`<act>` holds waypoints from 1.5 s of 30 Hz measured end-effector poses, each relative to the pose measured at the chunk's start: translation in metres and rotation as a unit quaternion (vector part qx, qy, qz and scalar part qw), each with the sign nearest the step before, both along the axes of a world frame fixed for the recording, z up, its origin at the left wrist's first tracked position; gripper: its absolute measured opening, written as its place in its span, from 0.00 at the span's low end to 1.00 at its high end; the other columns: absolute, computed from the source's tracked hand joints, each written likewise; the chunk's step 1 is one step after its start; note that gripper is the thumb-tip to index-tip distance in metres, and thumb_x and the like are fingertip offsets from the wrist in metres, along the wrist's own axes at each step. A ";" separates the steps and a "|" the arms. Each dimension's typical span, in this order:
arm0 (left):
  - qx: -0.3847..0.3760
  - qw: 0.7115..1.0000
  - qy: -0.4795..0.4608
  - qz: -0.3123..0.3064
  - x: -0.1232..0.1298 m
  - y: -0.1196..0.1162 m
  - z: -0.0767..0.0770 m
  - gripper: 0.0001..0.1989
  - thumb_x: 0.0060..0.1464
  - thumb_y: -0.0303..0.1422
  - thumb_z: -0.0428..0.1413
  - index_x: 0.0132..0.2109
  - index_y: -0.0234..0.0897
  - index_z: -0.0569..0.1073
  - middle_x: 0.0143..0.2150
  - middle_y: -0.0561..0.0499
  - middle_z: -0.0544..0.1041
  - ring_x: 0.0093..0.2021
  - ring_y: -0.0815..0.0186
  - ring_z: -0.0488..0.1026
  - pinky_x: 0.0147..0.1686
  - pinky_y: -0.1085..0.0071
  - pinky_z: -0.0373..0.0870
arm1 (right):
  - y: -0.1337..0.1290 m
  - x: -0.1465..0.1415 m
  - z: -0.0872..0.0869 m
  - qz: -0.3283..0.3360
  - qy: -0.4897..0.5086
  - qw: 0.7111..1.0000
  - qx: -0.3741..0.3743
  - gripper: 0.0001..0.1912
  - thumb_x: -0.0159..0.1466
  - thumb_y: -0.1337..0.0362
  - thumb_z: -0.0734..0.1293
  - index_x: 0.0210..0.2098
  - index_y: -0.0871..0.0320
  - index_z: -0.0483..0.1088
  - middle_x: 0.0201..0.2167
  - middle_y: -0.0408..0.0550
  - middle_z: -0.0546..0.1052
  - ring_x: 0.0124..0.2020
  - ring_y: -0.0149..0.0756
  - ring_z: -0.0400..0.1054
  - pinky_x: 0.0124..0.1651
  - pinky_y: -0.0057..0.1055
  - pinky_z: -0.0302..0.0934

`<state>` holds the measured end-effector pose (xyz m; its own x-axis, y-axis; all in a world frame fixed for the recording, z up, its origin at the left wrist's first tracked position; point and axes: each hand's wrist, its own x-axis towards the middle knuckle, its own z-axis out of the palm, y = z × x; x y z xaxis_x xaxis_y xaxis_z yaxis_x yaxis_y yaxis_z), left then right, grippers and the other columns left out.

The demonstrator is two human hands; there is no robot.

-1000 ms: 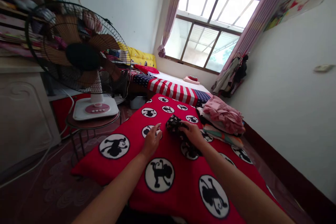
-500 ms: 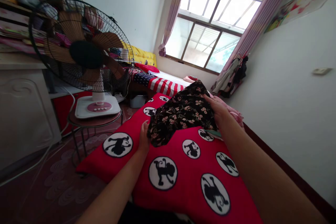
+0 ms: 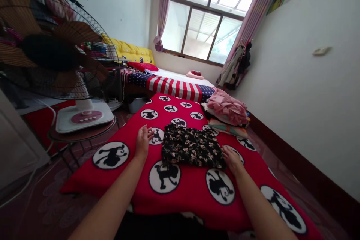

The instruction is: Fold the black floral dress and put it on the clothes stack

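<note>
A black floral garment (image 3: 194, 146), folded into a rough rectangle, lies flat on the red blanket (image 3: 194, 191) with its monkey prints. To the garment's left, my left hand (image 3: 143, 138) hovers a little apart from it, fingers loosely spread and holding nothing. My right hand (image 3: 232, 158) rests at the garment's right edge with its fingers stretched out, touching or nearly touching the cloth. Behind it sits a stack of folded clothes, topped by a pink ruffled piece (image 3: 227, 108).
At the left a large fan (image 3: 84, 116) stands on a round stool (image 3: 81, 135). Beyond the red blanket is a bed with a stars-and-stripes cover (image 3: 174, 87). A white wall (image 3: 295, 93) runs along the right; clothes (image 3: 234, 65) hang by the window.
The floral garment was held up between both hands; now it lies on the blanket, let go by the left hand. The view has turned right, uncovering the clothes stack.
</note>
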<state>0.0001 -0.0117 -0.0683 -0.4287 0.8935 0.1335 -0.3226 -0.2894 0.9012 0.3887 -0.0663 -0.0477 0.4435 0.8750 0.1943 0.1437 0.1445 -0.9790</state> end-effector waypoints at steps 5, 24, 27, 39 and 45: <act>0.001 0.986 0.165 -0.037 0.008 -0.006 -0.001 0.24 0.53 0.48 0.55 0.50 0.35 0.69 0.40 0.44 0.76 0.36 0.60 0.77 0.34 0.67 0.74 | -0.008 0.003 -0.019 -0.051 -0.018 0.999 -0.010 0.22 0.46 0.47 0.69 0.32 0.57 0.70 0.32 0.54 0.79 0.35 0.47 0.75 0.37 0.42 0.71; -0.094 0.916 0.362 -0.142 0.058 0.010 0.028 0.28 0.47 0.40 0.62 0.55 0.34 0.69 0.54 0.38 0.75 0.52 0.54 0.73 0.49 0.64 0.69 | -0.016 -0.024 -0.022 -0.057 -0.170 0.984 -0.004 0.31 0.55 0.46 0.66 0.53 0.57 0.68 0.42 0.54 0.77 0.40 0.45 0.74 0.46 0.42 0.65; -0.071 0.910 0.364 -0.185 0.071 0.011 0.026 0.37 0.43 0.37 0.65 0.60 0.33 0.65 0.56 0.38 0.73 0.54 0.53 0.72 0.52 0.64 0.67 | -0.018 -0.025 -0.019 -0.056 -0.215 0.975 -0.011 0.33 0.56 0.48 0.66 0.57 0.56 0.66 0.45 0.54 0.77 0.45 0.46 0.72 0.50 0.42 0.63; 0.055 0.810 0.543 -0.214 0.043 0.049 0.072 0.33 0.37 0.16 0.51 0.54 0.36 0.73 0.54 0.49 0.76 0.56 0.61 0.70 0.57 0.68 0.64 | -0.050 -0.084 0.001 0.073 0.000 0.994 -0.077 0.32 0.46 0.57 0.73 0.51 0.60 0.70 0.37 0.50 0.78 0.34 0.40 0.72 0.38 0.38 0.67; -0.022 0.769 0.624 -0.134 0.003 0.090 0.104 0.35 0.44 0.27 0.60 0.62 0.44 0.65 0.57 0.47 0.73 0.58 0.52 0.68 0.58 0.60 0.62 | -0.099 -0.153 0.009 0.286 0.052 0.943 -0.162 0.27 0.49 0.58 0.71 0.48 0.58 0.70 0.36 0.48 0.76 0.29 0.37 0.72 0.28 0.32 0.66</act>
